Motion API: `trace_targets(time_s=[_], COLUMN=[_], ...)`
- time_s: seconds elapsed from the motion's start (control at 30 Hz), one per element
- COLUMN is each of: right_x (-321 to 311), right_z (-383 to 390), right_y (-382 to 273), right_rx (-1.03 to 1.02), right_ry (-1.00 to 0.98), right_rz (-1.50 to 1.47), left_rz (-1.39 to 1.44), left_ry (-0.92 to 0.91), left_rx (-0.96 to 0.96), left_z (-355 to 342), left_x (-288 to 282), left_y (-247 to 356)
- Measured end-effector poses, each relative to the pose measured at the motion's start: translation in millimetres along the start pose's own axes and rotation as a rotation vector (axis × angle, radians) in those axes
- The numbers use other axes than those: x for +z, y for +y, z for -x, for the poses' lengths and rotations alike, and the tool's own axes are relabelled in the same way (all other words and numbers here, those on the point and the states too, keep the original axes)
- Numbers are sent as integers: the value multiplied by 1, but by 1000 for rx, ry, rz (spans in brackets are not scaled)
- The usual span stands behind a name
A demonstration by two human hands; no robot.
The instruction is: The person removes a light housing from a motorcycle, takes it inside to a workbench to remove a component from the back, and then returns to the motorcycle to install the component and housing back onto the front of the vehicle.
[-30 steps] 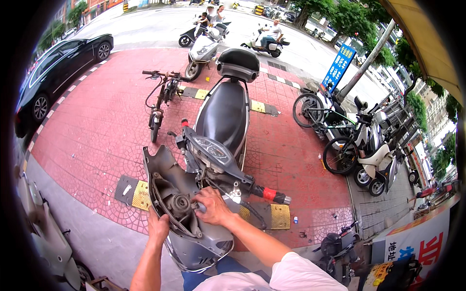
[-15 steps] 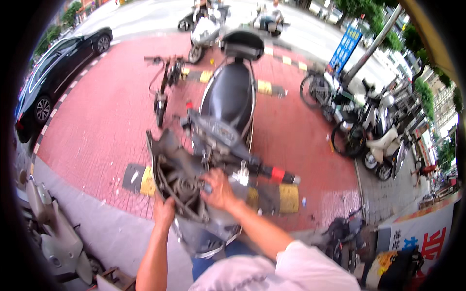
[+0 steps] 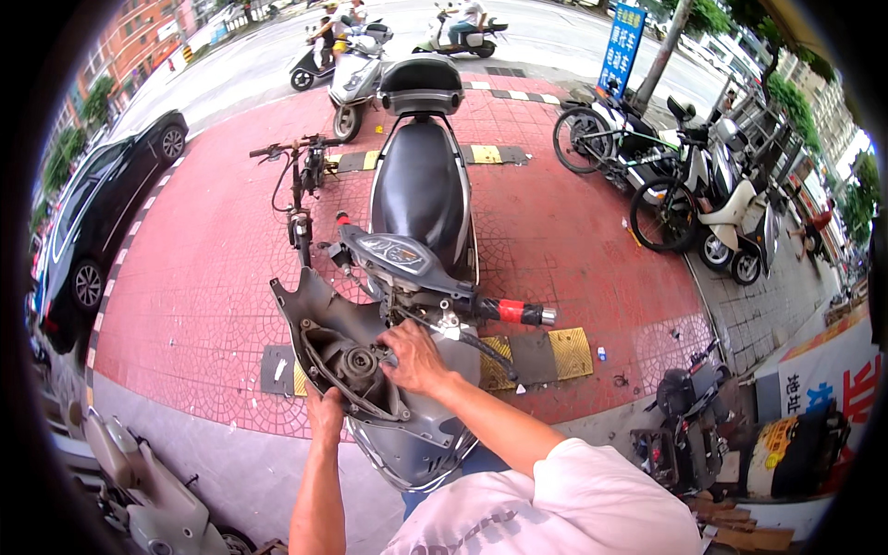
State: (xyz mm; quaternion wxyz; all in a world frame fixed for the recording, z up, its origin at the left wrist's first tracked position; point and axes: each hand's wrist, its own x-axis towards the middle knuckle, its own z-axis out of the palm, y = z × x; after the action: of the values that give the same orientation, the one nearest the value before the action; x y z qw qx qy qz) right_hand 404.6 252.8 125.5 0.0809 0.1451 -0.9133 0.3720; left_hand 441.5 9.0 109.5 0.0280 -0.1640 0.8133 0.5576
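My left hand (image 3: 326, 412) grips the left edge of a grey plastic front cowl (image 3: 324, 296) that is detached at its top, with a round fitting (image 3: 359, 363) inside. My right hand (image 3: 416, 361) is inside the cowl to the right of that fitting, fingers bent round something small and hidden beside the scooter's bare steering area. Above the cowl are the scooter's instrument cluster (image 3: 388, 250) and the right handgrip with red tape (image 3: 515, 311). The black seat (image 3: 416, 185) stretches away behind them, with a top box (image 3: 421, 88) at its rear.
A small dark bike (image 3: 298, 208) stands left of the scooter. A black car (image 3: 111, 222) is at the left kerb, parked bicycles and scooters (image 3: 666, 213) at the right, a grey scooter (image 3: 148, 499) at lower left, a blue sign (image 3: 620, 46) near a pole, riders (image 3: 462, 28) on the road.
The view has tilted, so the scooter sits higher in the frame. Both my hands stay on the cowl with little change. Riders on the road have moved.
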Motion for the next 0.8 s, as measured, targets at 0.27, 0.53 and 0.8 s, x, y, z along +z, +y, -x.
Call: trace_targets(time_s=[0.27, 0.53, 0.8], right_x=[2, 7, -4], right_z=[-1, -7, -7], right_y=[17, 19, 9], right_rx=[-65, -39, 159], right_ry=[-10, -54, -113], right_rz=[-280, -385, -531], left_rz=[105, -7, -9], left_ry=[19, 17, 70], left_rx=[-3, 5, 8], left_z=[8, 16, 13], left_x=[3, 3, 5], left_y=[12, 17, -2])
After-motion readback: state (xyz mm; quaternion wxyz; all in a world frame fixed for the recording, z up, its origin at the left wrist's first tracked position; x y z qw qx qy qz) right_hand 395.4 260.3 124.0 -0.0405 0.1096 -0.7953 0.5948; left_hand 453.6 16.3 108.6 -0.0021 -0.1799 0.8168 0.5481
